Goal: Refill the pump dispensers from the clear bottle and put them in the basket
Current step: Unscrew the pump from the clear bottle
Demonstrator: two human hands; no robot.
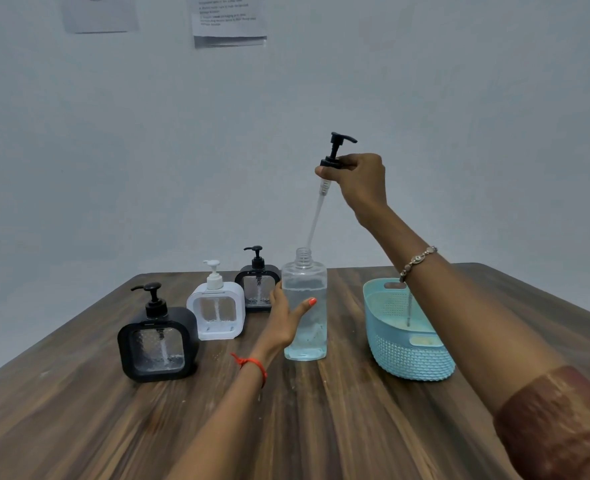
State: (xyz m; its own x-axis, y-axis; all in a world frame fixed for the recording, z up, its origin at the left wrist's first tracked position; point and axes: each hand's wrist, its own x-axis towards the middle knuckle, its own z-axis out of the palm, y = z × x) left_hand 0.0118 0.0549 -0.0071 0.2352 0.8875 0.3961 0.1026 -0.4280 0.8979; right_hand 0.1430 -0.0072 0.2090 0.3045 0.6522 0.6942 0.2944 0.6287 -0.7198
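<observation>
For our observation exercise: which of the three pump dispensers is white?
The middle dispenser, between the near black dispenser and the far black dispenser; it alone is white.

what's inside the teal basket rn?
In the basket only bare floor shows, with no dispenser in it. A bracelet chain hangs over it. The right forearm covers the basket's right side, so that part can't be checked.

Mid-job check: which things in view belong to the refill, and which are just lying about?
Job: clear bottle, gripped by left hand; black pump, held by right hand above the bottle's open neck; near black dispenser; white dispenser; far black dispenser; blue basket.
Lying about: printed notice on the wall; second sheet left of it; wooden table, only the work surface.
</observation>
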